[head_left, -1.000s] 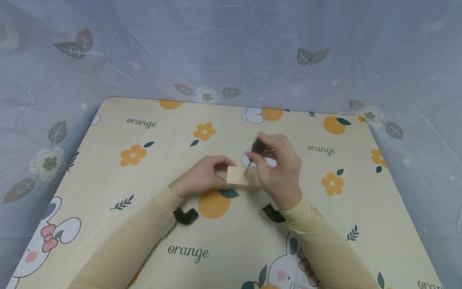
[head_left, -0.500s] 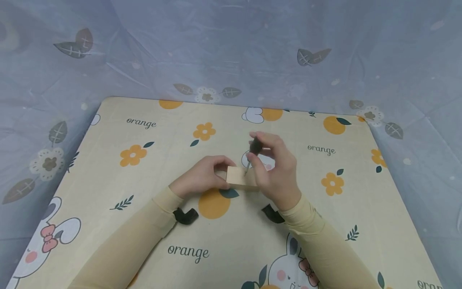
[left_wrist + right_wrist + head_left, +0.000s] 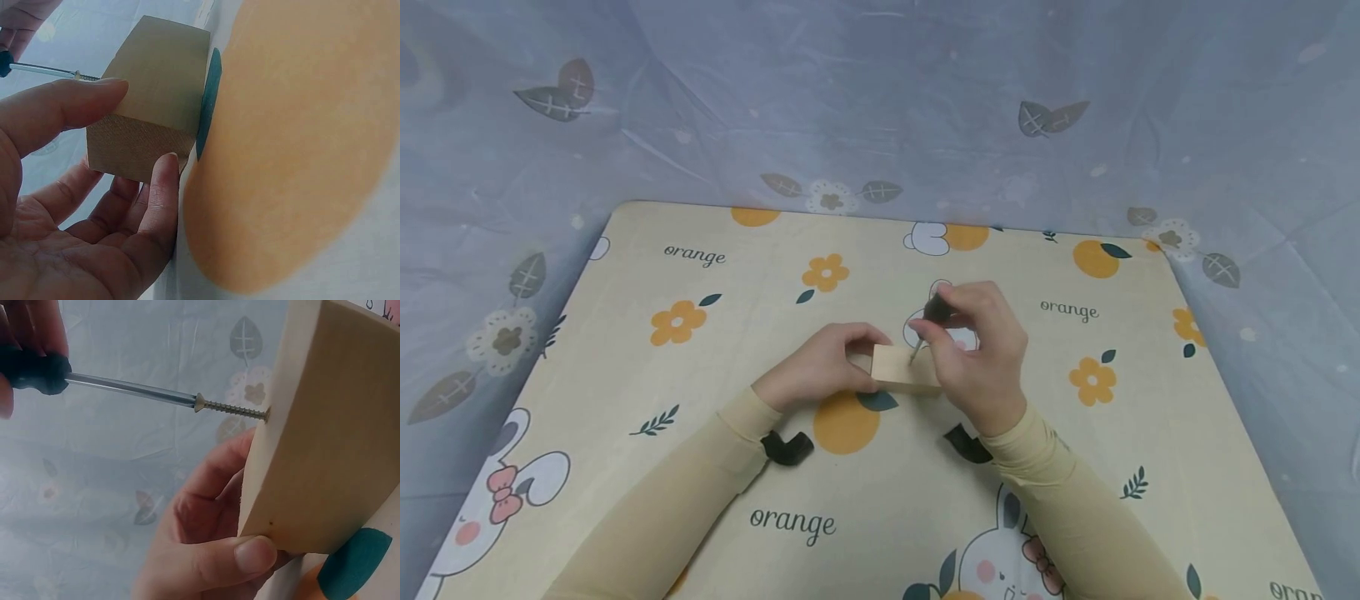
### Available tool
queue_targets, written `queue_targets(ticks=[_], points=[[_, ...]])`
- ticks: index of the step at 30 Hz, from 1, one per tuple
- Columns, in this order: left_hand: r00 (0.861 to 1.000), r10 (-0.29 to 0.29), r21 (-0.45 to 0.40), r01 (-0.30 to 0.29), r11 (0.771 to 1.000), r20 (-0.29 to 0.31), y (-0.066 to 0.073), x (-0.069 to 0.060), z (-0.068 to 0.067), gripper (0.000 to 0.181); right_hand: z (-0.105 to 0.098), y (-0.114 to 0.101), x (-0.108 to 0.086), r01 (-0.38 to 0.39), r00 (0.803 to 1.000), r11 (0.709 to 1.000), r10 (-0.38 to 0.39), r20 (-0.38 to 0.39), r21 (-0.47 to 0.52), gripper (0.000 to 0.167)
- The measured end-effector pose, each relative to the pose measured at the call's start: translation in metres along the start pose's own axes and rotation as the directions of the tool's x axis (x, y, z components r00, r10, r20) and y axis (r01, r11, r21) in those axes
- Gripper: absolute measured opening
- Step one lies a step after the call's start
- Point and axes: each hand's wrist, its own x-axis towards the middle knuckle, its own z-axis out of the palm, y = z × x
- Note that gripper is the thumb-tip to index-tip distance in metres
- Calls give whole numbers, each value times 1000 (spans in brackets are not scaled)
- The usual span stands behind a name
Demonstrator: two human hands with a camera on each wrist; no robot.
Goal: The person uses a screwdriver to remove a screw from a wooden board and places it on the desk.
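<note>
A pale wooden block (image 3: 895, 367) rests on the patterned table cover. My left hand (image 3: 823, 367) grips its left end, thumb on the near side and fingers around the end and far side, as the left wrist view shows (image 3: 94, 219). In my right hand (image 3: 988, 358) the dark handle of a screwdriver (image 3: 937, 308) is pinched between thumb and fingers. Seen from the right wrist, the metal shaft (image 3: 131, 387) meets the head of a screw (image 3: 234, 410), whose tip enters the block's upper face (image 3: 267, 444); most of the thread is outside the wood.
The cream table cover (image 3: 737, 308) has printed oranges, flowers and rabbits. Behind and beside it hangs a blue-grey patterned sheet (image 3: 880, 100). Black pieces show beside both sleeves, one by the left wrist (image 3: 787, 449) and one by the right (image 3: 967, 444).
My right hand and the screwdriver handle swung slightly left, then back to the right, with the fingers shifting on the handle. The block and my left hand have stayed in place.
</note>
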Motion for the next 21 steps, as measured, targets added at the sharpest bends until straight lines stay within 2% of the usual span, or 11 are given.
queue_targets(ticks=[11, 14, 18, 21], points=[[1000, -9, -17, 9, 1000, 3, -1, 1, -1, 44, 0, -2, 0, -23, 998, 1000, 22, 67, 18, 33], [1000, -8, -13, 8, 1000, 5, -1, 1, 0, 44, -1, -1, 0, -50, 995, 998, 47, 84, 32, 33], [1000, -7, -9, 7, 1000, 10, -2, 1, 0, 43, -2, 0, -1, -87, 993, 996, 84, 83, 34, 38], [1000, -5, -6, 5, 1000, 10, -2, 1, -1, 43, -2, 1, 0, -78, 994, 997, 77, 72, 14, 44]])
